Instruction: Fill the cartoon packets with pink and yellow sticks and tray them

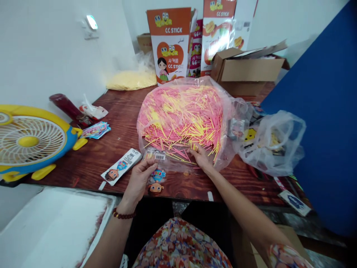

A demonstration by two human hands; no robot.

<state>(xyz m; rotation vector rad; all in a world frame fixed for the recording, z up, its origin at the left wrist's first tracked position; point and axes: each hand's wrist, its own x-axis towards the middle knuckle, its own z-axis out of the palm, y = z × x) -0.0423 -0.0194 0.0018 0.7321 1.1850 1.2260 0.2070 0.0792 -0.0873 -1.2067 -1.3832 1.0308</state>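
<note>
A large clear bag (181, 111) full of thin pink and yellow sticks lies open towards me on the brown table. My right hand (201, 158) is at the bag's front opening, its fingers closed together on a few yellow sticks. My left hand (142, 175) pinches the side of a small clear printed packet (157, 175) with a barcode label and a cartoon face, lying near the table's front edge. Some sticks show inside the packet's upper part. Left of my left hand rests a stack of similar printed packets (121, 166).
A yellow and blue fan (36, 141) stands at the left, near a dark red bottle (68, 108). Boxes (170, 44) and an open carton (248, 70) line the back. A white plastic bag (279, 145) sits at the right beside a blue panel (320, 123).
</note>
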